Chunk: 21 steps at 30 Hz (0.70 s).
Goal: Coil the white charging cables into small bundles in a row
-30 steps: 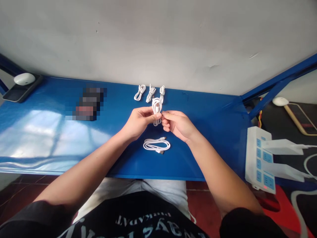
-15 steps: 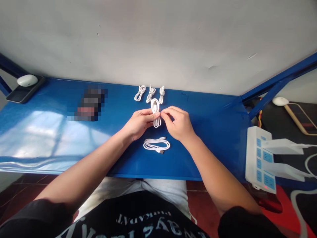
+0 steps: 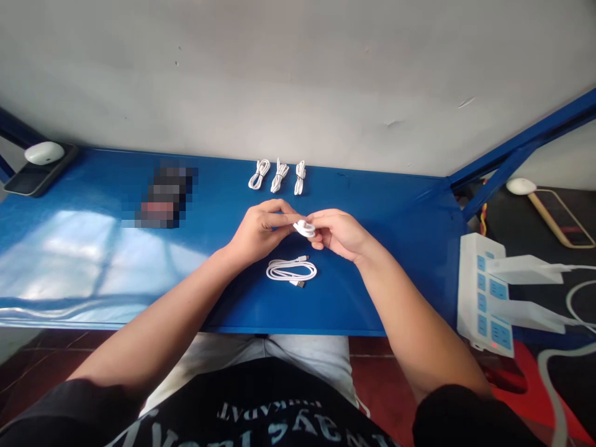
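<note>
Currently, the left hand [image 3: 258, 233] and right hand [image 3: 339, 236] hold their fingers closed on a white cable coil [image 3: 304, 228] above the blue tabletop [image 3: 382, 267]. Three bundled cables [image 3: 278, 176] lie in a finished-looking row beyond; one loosely coiled cable [image 3: 291, 272] lies unbound nearer the person.

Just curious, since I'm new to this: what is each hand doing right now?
Left hand: closed, pinching a small coil of white cable.
Right hand: closed, holding the same coil.
</note>
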Each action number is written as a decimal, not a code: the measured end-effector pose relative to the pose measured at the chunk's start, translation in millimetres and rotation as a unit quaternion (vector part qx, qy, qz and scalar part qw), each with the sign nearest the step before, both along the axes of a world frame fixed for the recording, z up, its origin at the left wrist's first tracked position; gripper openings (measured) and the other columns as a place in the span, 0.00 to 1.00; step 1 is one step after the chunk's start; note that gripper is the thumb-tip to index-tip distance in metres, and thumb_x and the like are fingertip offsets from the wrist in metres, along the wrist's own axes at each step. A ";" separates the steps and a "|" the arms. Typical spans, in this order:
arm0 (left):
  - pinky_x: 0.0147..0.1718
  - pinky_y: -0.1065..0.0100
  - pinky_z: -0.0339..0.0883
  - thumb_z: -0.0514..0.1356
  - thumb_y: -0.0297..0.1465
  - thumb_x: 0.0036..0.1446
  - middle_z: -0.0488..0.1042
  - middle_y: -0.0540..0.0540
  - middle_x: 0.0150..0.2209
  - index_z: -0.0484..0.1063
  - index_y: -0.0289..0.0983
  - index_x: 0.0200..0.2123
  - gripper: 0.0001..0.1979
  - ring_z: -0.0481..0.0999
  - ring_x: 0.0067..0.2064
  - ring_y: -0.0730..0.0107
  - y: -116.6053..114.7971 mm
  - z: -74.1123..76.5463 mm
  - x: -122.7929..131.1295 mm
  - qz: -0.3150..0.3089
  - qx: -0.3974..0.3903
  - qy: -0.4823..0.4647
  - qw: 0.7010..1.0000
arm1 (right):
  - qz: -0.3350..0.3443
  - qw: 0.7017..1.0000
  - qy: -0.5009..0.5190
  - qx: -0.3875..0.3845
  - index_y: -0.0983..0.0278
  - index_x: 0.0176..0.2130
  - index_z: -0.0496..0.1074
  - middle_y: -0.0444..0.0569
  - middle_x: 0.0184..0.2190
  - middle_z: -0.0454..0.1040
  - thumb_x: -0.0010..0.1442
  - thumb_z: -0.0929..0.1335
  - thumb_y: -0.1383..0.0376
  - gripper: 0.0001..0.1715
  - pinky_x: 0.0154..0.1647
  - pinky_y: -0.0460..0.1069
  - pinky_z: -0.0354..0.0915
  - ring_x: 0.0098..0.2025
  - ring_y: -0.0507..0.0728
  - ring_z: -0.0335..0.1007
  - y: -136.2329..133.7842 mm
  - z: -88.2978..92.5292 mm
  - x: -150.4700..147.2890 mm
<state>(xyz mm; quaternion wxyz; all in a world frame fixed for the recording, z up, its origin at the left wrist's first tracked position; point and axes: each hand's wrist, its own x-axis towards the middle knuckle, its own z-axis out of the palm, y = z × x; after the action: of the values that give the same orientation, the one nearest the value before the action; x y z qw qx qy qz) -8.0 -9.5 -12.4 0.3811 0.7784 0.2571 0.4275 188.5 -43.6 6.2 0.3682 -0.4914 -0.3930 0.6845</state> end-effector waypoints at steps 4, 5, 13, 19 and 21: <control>0.39 0.65 0.71 0.74 0.40 0.51 0.80 0.45 0.34 0.85 0.37 0.38 0.15 0.76 0.36 0.68 -2.2 1.9 3.0 0.049 -0.226 -0.069 0.971 | -0.075 0.960 -0.151 0.225 0.64 0.33 0.76 0.46 0.28 0.74 0.59 0.72 0.60 0.09 0.30 0.48 0.65 0.28 0.52 0.67 -1.9 -2.3 -3.3; 0.38 0.66 0.72 0.74 0.40 0.50 0.79 0.45 0.33 0.84 0.36 0.38 0.16 0.76 0.35 0.69 -2.5 1.9 3.9 0.042 -0.296 -0.093 0.950 | -0.085 0.927 -0.207 0.300 0.64 0.35 0.77 0.48 0.31 0.76 0.61 0.72 0.61 0.08 0.33 0.49 0.67 0.31 0.53 0.70 -2.4 -3.2 -4.1; 0.35 0.74 0.71 0.74 0.33 0.51 0.77 0.48 0.31 0.82 0.32 0.35 0.11 0.73 0.31 0.78 -0.1 -0.2 6.8 -0.038 -0.586 -0.211 0.782 | -0.027 0.747 -0.371 0.551 0.61 0.40 0.80 0.50 0.39 0.81 0.68 0.67 0.67 0.10 0.48 0.54 0.71 0.41 0.58 0.76 0.3 -6.8 2.8; 0.34 0.74 0.70 0.74 0.32 0.50 0.78 0.47 0.31 0.82 0.31 0.36 0.12 0.74 0.31 0.78 -0.4 0.3 5.0 -0.067 -0.605 -0.189 0.770 | -0.003 0.745 -0.356 0.564 0.60 0.39 0.80 0.49 0.37 0.82 0.69 0.67 0.65 0.10 0.45 0.54 0.71 0.39 0.57 0.75 -0.4 -3.4 5.8; 0.35 0.73 0.71 0.75 0.33 0.50 0.79 0.47 0.32 0.83 0.32 0.36 0.13 0.74 0.32 0.77 -1.3 1.1 4.4 -0.065 -0.591 -0.174 0.785 | -0.012 0.772 -0.343 0.535 0.60 0.38 0.79 0.49 0.37 0.81 0.68 0.69 0.62 0.09 0.44 0.53 0.70 0.40 0.57 0.75 -1.3 -3.1 6.5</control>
<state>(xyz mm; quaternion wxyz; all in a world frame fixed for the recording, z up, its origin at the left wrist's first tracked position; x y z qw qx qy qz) -3.5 -10.9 -11.3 0.8318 0.3277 0.3377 0.2943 195.0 -44.9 3.1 0.4205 -0.4218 -0.7902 0.1445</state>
